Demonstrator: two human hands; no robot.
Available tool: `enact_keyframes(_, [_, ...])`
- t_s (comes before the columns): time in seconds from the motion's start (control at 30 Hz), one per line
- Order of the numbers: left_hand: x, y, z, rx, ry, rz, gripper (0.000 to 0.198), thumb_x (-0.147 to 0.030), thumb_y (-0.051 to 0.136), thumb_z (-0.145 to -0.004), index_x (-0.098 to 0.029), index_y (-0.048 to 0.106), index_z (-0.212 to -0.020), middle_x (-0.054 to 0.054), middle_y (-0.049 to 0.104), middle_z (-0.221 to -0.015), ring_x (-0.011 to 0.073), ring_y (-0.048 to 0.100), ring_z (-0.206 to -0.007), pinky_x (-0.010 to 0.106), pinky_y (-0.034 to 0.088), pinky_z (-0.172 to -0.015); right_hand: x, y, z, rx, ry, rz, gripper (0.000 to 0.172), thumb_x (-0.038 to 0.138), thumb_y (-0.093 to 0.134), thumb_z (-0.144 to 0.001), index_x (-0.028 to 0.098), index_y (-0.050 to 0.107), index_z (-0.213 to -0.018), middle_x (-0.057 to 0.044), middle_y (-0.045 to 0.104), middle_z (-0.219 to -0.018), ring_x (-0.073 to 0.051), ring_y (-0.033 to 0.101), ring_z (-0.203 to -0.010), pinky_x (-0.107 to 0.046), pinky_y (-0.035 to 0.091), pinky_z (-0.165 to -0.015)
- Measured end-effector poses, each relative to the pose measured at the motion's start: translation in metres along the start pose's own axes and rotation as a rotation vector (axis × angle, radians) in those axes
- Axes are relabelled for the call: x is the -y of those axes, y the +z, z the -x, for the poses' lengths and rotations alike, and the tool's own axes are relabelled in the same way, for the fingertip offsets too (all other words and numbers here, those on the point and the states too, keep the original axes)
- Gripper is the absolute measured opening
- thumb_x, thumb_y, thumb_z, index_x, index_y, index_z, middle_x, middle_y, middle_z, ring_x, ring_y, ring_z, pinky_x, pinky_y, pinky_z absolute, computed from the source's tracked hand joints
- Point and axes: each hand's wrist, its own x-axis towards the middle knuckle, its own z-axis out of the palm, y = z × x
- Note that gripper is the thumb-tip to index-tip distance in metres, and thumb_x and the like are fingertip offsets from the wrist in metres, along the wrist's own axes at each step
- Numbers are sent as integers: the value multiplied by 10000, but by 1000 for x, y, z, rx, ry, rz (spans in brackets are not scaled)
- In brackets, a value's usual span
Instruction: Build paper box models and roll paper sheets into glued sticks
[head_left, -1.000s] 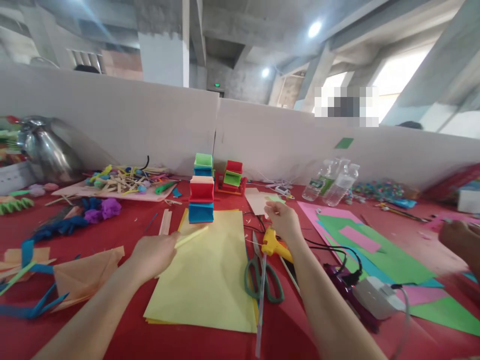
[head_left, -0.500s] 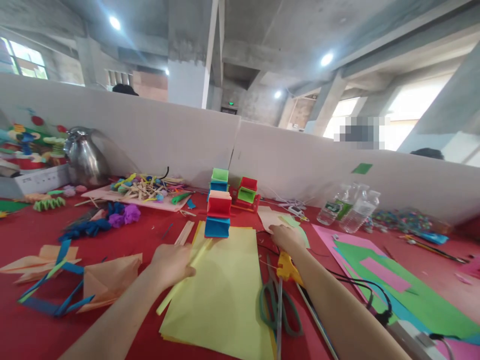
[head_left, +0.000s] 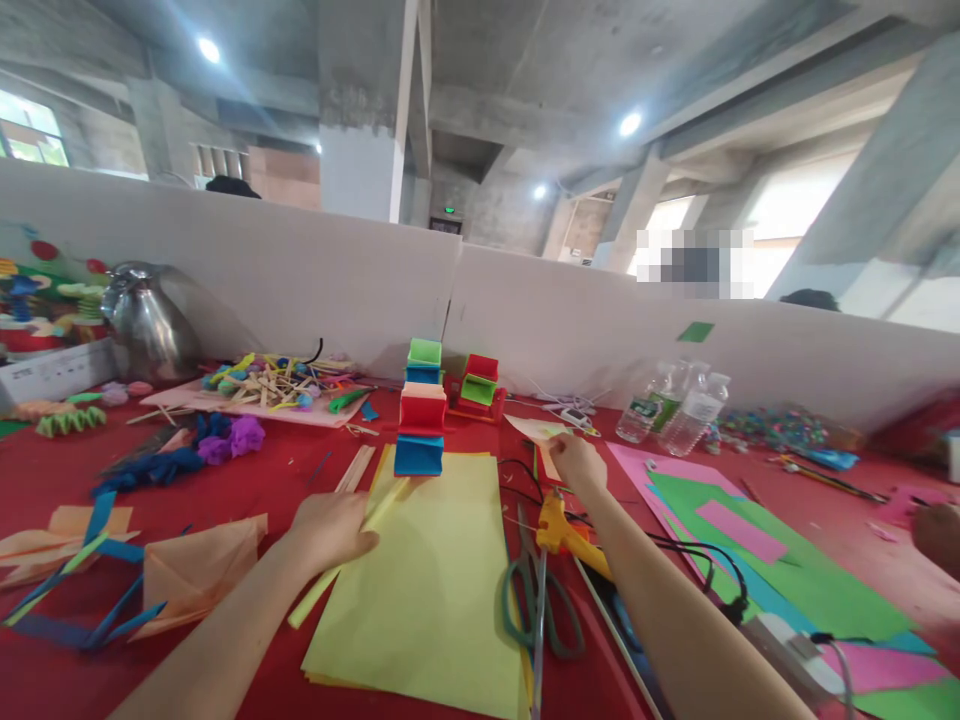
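My left hand [head_left: 330, 530] is closed over a folded yellow paper strip [head_left: 311, 597], with its thumb at the edge of a stack of yellow paper [head_left: 427, 590]. My right hand [head_left: 579, 463] pinches the edge of a pale paper sheet [head_left: 534, 428] beyond the stack; its fingertips are partly hidden. Below that wrist lie a yellow glue gun [head_left: 553, 522] and grey-green scissors [head_left: 529, 600]. A model of folded red, blue and green paper boxes [head_left: 420, 410] stands at the stack's far edge.
A similar red-and-green model [head_left: 478, 382] stands behind. Plastic bottles [head_left: 694, 412], coloured sheets [head_left: 780, 580] and a power strip [head_left: 787, 645] lie right. Another person's hand [head_left: 937, 537] shows at the right edge. Left are a steel jug [head_left: 154, 325], craft sticks [head_left: 274, 382] and orange paper shapes [head_left: 199, 570].
My right hand has turned and closed more on the pale paper, whose near part has shifted. My left hand stays on the strip. The view has swung slightly right, and another person's hand has appeared.
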Motion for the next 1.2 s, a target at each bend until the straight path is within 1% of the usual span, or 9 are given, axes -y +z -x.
enact_keyframes(0.1, [-3, 2, -1, -32, -10, -3, 250, -310, 490, -719, -167, 545, -917, 139, 643, -987, 286, 603, -934, 362, 455, -719, 3, -8, 17, -118, -46, -120, 210, 237, 426, -847, 189, 621, -907, -76, 656, -848, -210, 609, -799, -301, 449, -673])
enact_keyframes(0.2, [-3, 4, -2, -14, -21, -11, 256, -243, 486, -710, -168, 533, -950, 133, 638, -1018, 273, 610, -929, 338, 455, -698, 9, -10, 52, -227, -187, -246, 250, 244, 355, -852, 189, 569, -969, -63, 648, -884, -188, 602, -802, -267, 448, -672])
enact_keyframes(0.3, [-1, 5, -2, 21, -38, -21, 221, -211, 449, -727, -181, 530, -930, 115, 665, -936, 273, 640, -852, 336, 453, -649, 20, -4, 90, -252, -369, -325, 187, 230, 386, -831, 198, 553, -909, -42, 635, -867, -161, 591, -741, -247, 455, -651])
enact_keyframes(0.4, [-1, 5, -2, 30, -38, -29, 190, -229, 440, -742, -190, 521, -910, 110, 665, -932, 274, 637, -862, 331, 443, -642, 28, 0, 107, -249, -533, -311, 163, 123, 438, -762, 218, 563, -802, -33, 624, -838, -182, 565, -808, -261, 442, -696])
enact_keyframes(0.53, [-1, 7, -3, 37, -38, -34, 143, -231, 427, -748, -199, 507, -863, 96, 667, -919, 257, 640, -834, 307, 426, -611, 27, -12, 80, -284, -587, -226, 238, 31, 421, -720, 211, 570, -767, -47, 599, -860, -194, 519, -883, -273, 411, -775])
enact_keyframes(0.73, [0, 7, -3, 44, -38, -29, 116, -234, 412, -754, -200, 499, -823, 71, 669, -888, 251, 638, -814, 295, 413, -593, 0, -36, 7, -365, -369, -81, 272, 46, 345, -811, 174, 552, -932, -107, 516, -1037, -241, 421, -1059, -362, 351, -893])
enact_keyframes(0.87, [0, 7, -4, 42, -44, -19, 117, -233, 419, -753, -205, 506, -827, 63, 670, -860, 255, 644, -804, 290, 408, -584, -15, -12, -13, -157, -261, 60, 179, 165, 433, -875, 150, 558, -1002, -100, 530, -1090, -221, 486, -1032, -383, 419, -845])
enact_keyframes(1.03, [1, 8, -5, 30, -19, -7, 131, -216, 421, -742, -200, 507, -840, 86, 661, -871, 265, 643, -803, 305, 414, -586, -26, 23, -22, 211, -237, 195, 303, 304, 517, -864, 153, 518, -1126, -73, 551, -1120, -190, 570, -936, -395, 486, -781])
enact_keyframes(1.2, [0, 7, -5, 40, -20, 0, 131, -205, 417, -736, -198, 503, -834, 79, 657, -854, 248, 637, -777, 297, 410, -582, -26, 21, -31, 312, -245, 200, 296, 299, 511, -867, 155, 517, -1126, -72, 553, -1115, -186, 573, -925, -386, 491, -771])
